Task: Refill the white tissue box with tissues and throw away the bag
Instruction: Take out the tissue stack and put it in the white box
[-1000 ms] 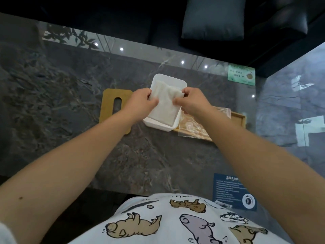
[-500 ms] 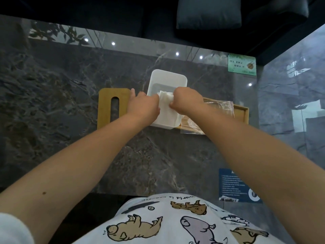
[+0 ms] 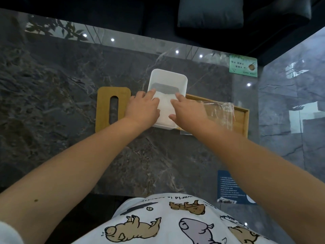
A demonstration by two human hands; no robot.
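Note:
The white tissue box [image 3: 168,78] stands open-topped on the dark marble table, its far half showing bare inside. A white stack of tissues [image 3: 165,110] lies in its near half. My left hand [image 3: 142,108] rests flat on the stack's left side, fingers spread. My right hand [image 3: 187,110] presses flat on its right side. Neither hand grips anything. The clear plastic bag [image 3: 219,112] lies crumpled to the right of the box, on a wooden tray.
A wooden lid with a slot [image 3: 112,106] lies flat left of the box. The wooden tray [image 3: 241,118] sits right of the box. A green card [image 3: 243,66] and a blue card [image 3: 230,188] lie on the table. A dark cushion [image 3: 210,12] is beyond the far edge.
My hands held the tissue stack pinched above the box; now it lies down inside and both hands have flattened on top of it.

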